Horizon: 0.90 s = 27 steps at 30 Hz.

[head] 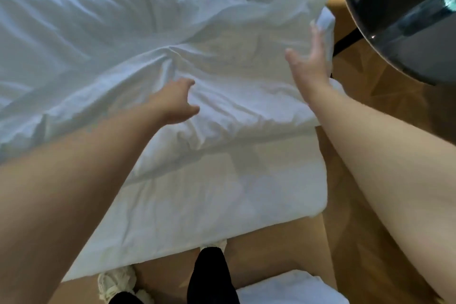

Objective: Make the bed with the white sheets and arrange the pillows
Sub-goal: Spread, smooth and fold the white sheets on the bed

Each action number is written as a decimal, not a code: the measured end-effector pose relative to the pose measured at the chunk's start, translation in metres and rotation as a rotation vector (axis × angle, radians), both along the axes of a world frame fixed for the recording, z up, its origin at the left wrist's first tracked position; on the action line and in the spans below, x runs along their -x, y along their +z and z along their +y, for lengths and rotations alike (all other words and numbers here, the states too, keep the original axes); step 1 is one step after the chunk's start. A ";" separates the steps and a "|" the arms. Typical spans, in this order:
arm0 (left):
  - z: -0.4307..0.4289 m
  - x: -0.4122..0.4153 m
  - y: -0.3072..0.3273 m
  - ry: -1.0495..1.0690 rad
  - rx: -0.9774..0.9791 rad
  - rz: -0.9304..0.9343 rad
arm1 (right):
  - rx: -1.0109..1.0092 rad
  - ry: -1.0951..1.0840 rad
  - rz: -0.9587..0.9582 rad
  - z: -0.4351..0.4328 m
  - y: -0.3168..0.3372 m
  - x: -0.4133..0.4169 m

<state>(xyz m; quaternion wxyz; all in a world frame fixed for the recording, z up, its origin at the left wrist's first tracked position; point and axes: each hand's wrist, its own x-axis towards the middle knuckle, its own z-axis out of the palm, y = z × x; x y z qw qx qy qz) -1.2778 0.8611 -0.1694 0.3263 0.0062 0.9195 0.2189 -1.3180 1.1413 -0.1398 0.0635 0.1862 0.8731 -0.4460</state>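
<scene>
The landmark is the mattress in a smooth white fitted sheet (222, 217), seen from its near edge, where the person stands. On it, further from that edge, lies the thick crumpled white duvet (123, 32). Its near border is folded up and leaves the front strip of the mattress uncovered, so the bed is not yet made.

The left hand (175, 101) is above the duvet, over the middle of the mattress. The fingers are half bent and apart, and no cloth is pinched between them. I think it reaches to take a fold.

The right hand (308, 61) is at the right side of the mattress, fingers straight and spread, the tips at the raised duvet corner (325, 20). It holds nothing. Probably it goes for this corner to pull the duvet flat.

Beyond the right side of the mattress stands a round dark glass table (399, 20) on the wooden floor (370, 131), so there is little room for pulling.
</scene>
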 end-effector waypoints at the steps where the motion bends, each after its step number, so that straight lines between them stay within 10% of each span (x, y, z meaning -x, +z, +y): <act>1: 0.000 -0.016 -0.011 -0.115 0.100 0.021 | -0.155 0.157 -0.018 -0.005 -0.014 -0.013; 5: -0.003 -0.073 -0.064 -0.275 0.341 -0.031 | -0.797 0.797 -0.453 -0.012 -0.095 -0.077; 8: -0.007 -0.085 -0.100 -0.282 0.428 0.078 | -1.064 0.854 -0.409 -0.011 -0.129 -0.072; 12: -0.011 -0.070 -0.110 -0.191 0.321 0.124 | -1.064 0.937 -0.298 -0.012 -0.140 -0.051; 19: 0.001 -0.147 -0.051 -0.683 0.177 -0.257 | -0.857 1.143 -0.874 0.012 -0.107 -0.189; 27: -0.019 -0.229 -0.066 -0.517 0.095 -0.457 | -0.555 1.120 -1.090 -0.001 -0.106 -0.275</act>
